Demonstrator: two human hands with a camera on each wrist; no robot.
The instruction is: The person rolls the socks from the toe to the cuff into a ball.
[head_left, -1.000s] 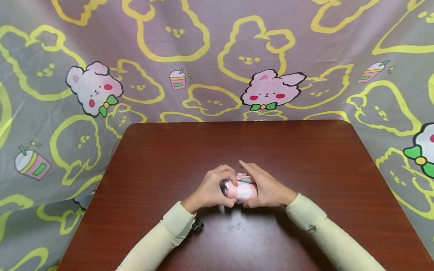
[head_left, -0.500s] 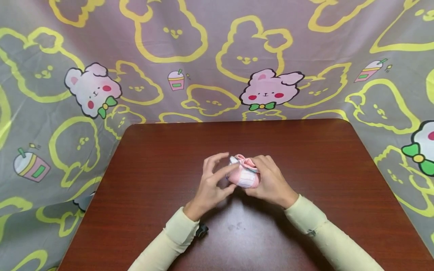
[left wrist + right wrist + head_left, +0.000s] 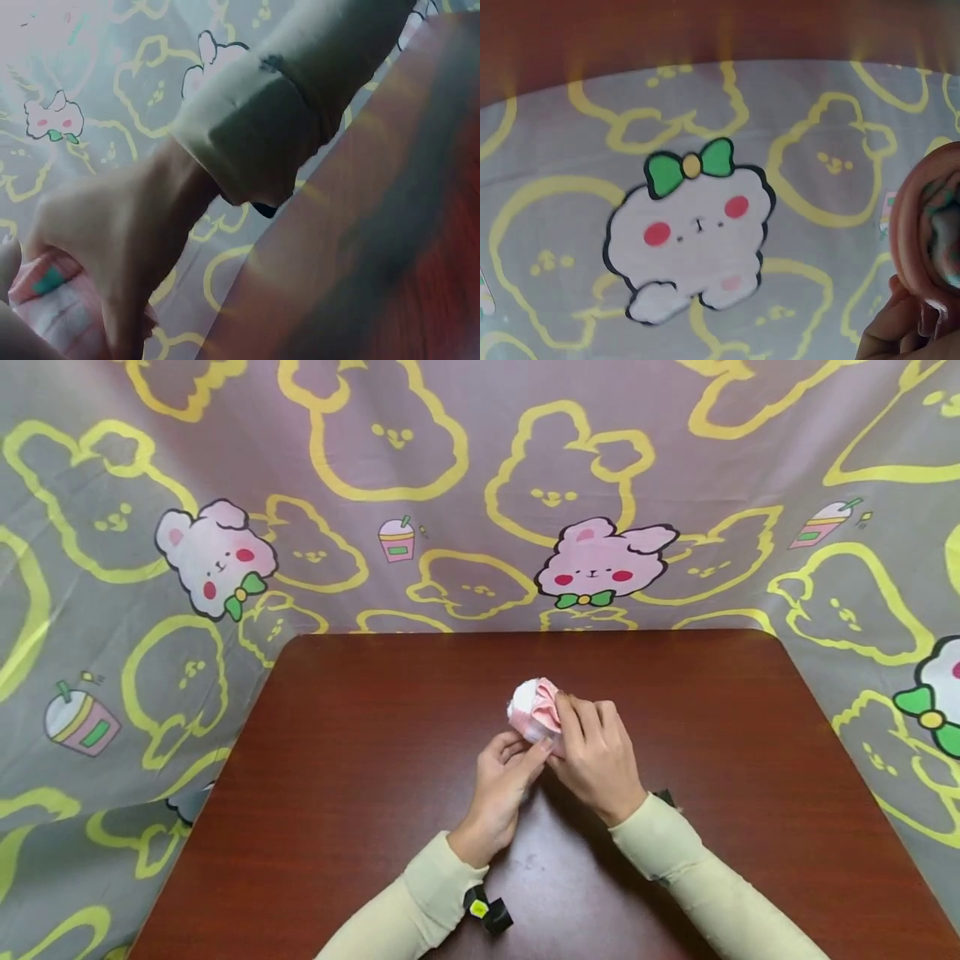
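A rolled-up cloth bundle (image 3: 527,703), pink and white like a balled sock, is held between both hands over the middle of the table. My right hand (image 3: 600,756) grips its right side, fingers bent over a pink fold. From below, my left hand (image 3: 501,781) pinches its near end between thumb and fingers. The left wrist view shows the right hand (image 3: 120,225) curled round the bundle (image 3: 67,319), where a green patch shows. In the right wrist view, the bundle (image 3: 907,225) turns a round pink rim with teal inside toward the camera; part is cut off.
A brown wooden table (image 3: 360,760) with rounded far corners lies under the hands. Behind and beside it hangs a grey curtain (image 3: 465,460) with cartoon bunnies. A black device (image 3: 495,914) sits at the left wrist, another (image 3: 664,797) at the right.
Both hands have carried the bundle away from the body and turned it, white end up. My left hand has shifted from its left side to beneath its near end.
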